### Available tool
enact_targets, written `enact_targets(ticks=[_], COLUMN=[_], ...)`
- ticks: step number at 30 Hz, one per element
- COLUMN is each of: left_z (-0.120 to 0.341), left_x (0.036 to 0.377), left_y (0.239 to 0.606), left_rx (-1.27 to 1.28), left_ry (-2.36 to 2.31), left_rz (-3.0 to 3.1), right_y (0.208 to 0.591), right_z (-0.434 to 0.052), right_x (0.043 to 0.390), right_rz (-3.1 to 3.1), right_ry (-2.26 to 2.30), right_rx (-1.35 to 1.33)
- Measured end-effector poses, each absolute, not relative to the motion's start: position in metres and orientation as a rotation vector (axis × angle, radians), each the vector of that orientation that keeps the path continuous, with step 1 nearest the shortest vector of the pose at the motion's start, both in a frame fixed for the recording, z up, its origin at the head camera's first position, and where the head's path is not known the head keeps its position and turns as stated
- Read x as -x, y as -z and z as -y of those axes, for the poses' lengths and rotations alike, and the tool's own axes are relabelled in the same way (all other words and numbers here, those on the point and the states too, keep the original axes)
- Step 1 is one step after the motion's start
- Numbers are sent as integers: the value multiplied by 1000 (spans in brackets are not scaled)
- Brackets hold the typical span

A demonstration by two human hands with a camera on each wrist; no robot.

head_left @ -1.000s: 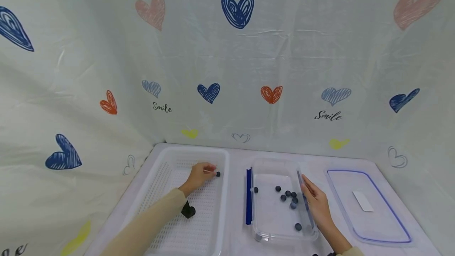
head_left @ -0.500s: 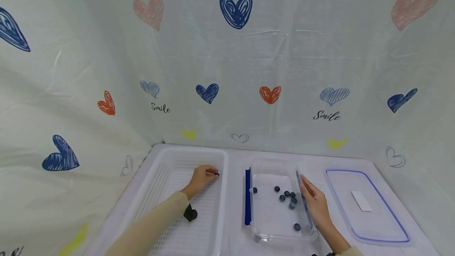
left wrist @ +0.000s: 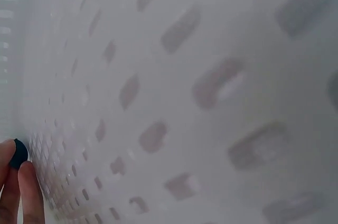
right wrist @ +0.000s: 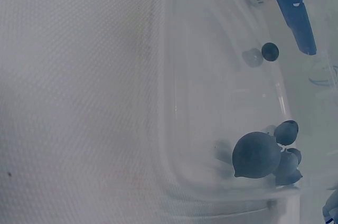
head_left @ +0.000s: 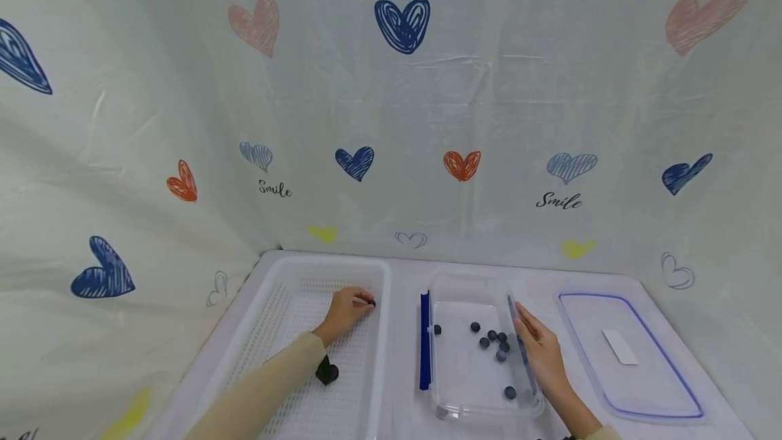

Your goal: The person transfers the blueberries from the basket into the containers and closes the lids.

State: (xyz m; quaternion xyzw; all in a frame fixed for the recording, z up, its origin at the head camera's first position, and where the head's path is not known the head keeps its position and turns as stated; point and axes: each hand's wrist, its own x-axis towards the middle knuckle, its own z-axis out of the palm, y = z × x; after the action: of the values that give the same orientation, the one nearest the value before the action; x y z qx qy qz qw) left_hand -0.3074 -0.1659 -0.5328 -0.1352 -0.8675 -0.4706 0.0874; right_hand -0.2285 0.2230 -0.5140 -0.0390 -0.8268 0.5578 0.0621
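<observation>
In the head view, my left hand (head_left: 343,314) pinches a blueberry (head_left: 371,303) by the right wall of the white perforated basket (head_left: 305,386). The left wrist view shows the same dark blueberry (left wrist: 19,154) between thumb and fingers. My right hand (head_left: 544,352) touches the raised right side flap of a clear plastic container (head_left: 464,392), its fingers fairly straight. Several blueberries (head_left: 510,393) lie loose in that container, some clustered near its right side. The right wrist view shows large blueberries (right wrist: 256,155) through the clear wall; that hand lies outside this view.
A clear lid with a blue seal (head_left: 635,386) lies on the table to the right. The container's blue latch flap (head_left: 425,341) hangs on its left side. A dark wrist camera (head_left: 326,371) sits under my left forearm. A curtain printed with hearts (head_left: 403,100) stands behind.
My left fingertips have closed round the blueberry, which lay just beyond them a second ago. The right hand and container stay in place, with only a slight camera shift.
</observation>
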Motion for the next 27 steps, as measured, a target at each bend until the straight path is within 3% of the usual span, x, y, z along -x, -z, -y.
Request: enact_targets(ticks=[27], left_z=[177], left_x=[306], left_y=[517], left_rx=[338], left_ry=[1410], left_rz=[2621], right_y=[514], right_z=[-223], right_x=[229], right_rz=[2498], right_ry=[-1695], right_rx=[127])
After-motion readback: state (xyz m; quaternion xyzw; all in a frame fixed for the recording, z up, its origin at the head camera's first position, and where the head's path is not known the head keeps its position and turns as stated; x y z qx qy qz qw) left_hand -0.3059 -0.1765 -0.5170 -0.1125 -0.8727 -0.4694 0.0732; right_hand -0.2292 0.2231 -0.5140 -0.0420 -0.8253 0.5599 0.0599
